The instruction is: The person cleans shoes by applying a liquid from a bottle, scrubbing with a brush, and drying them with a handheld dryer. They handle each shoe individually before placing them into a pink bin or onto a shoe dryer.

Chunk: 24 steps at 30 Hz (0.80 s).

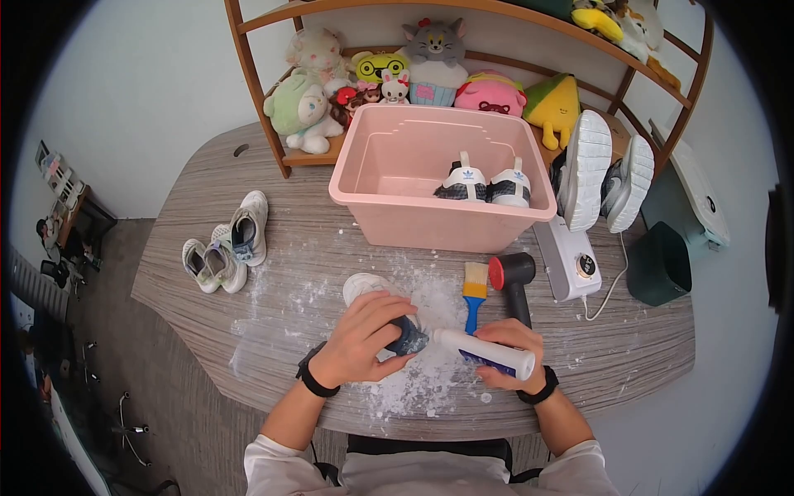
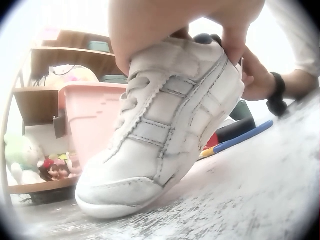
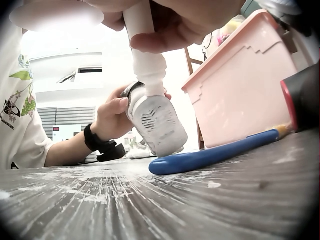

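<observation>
My left hand (image 1: 360,339) grips a white sneaker (image 2: 145,135) round its ankle opening. The sneaker is tilted, heel raised and toe down at the tabletop, with grey-blue side stripes showing. In my right hand (image 1: 509,341) is a white squeeze bottle (image 1: 514,362) with a dark blue label, held sideways and pointing left. Its nozzle end meets the heel of the sneaker (image 3: 159,127) in the right wrist view, where the patterned sole faces the camera. White powder (image 1: 389,397) is scattered over the table around both hands.
A blue-handled brush (image 1: 473,310) and a black-and-red dryer (image 1: 516,289) lie right of the sneaker. Behind stands a pink bin (image 1: 438,227) with two shoes inside. Several shoes (image 1: 222,263) sit at left. A white machine (image 1: 566,264) holding two shoes and a green bin (image 1: 659,269) are at right.
</observation>
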### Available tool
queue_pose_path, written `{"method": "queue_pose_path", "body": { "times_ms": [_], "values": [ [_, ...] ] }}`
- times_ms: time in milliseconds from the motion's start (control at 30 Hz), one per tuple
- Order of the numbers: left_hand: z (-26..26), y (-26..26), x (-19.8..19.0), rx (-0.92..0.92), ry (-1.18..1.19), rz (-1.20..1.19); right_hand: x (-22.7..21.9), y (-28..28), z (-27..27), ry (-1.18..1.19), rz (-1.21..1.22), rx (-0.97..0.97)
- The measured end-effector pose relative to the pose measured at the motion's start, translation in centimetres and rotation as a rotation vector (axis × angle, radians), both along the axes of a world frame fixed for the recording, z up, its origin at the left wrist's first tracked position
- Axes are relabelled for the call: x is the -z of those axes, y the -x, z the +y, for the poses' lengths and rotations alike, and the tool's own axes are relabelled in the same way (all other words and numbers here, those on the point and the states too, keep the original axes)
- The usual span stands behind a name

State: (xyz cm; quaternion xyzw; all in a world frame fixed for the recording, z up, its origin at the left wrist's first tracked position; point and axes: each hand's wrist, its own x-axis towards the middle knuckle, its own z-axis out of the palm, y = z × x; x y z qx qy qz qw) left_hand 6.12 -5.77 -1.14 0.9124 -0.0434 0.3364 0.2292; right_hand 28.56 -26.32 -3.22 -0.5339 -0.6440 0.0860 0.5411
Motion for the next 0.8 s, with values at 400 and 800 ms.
{"method": "queue_pose_path", "body": {
  "times_ms": [400, 800],
  "values": [
    [-0.1, 0.6, 0.2, -0.068, 0.044, -0.102, 0.0, -0.2, -0.1, 0.014, 0.166, -0.049],
    [0.1, -0.7, 2.5, -0.107, 0.087, 0.125, -0.7, 1.4, 1.6, 0.275, 0.134, 0.084]
  ]
}}
